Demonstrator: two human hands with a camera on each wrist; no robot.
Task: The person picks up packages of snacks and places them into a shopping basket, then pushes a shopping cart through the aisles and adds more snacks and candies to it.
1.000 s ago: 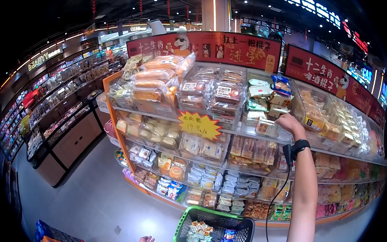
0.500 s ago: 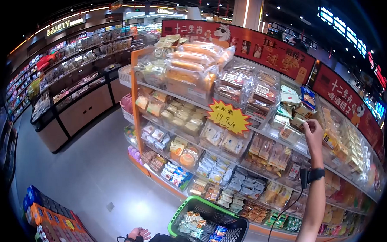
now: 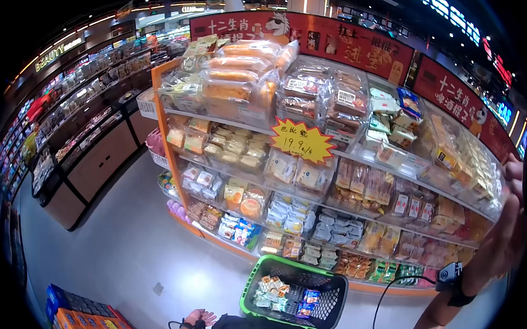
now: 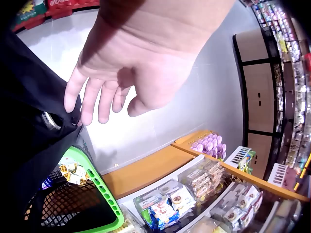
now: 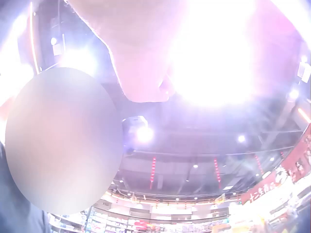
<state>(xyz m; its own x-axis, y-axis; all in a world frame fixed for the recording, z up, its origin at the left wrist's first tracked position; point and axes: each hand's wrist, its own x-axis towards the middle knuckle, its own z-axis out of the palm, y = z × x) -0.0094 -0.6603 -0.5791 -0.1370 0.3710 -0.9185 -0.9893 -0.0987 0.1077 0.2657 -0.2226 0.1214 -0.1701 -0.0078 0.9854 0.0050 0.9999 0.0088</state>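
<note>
My left hand hangs low beside dark clothing, fingers loosely extended and holding nothing; the left wrist view shows this hand above the floor. To its right is a black shopping basket with a green rim. Inside lie pale snack packs and blue packs. My right hand is raised at the far right edge, apart from the clear bin of small green, white and blue packs. Glare washes out the right hand in its wrist view, and I cannot tell whether it holds anything.
A tiered shelf with packaged breads and a yellow price tag stands in front. Dark-edged counters line the left beyond the grey floor. Orange boxes stand low at left. A black cable hangs from the right wrist.
My right hand has left the bin of small packs and swung up to the right edge. The left hand stays low and open; the view has shifted.
</note>
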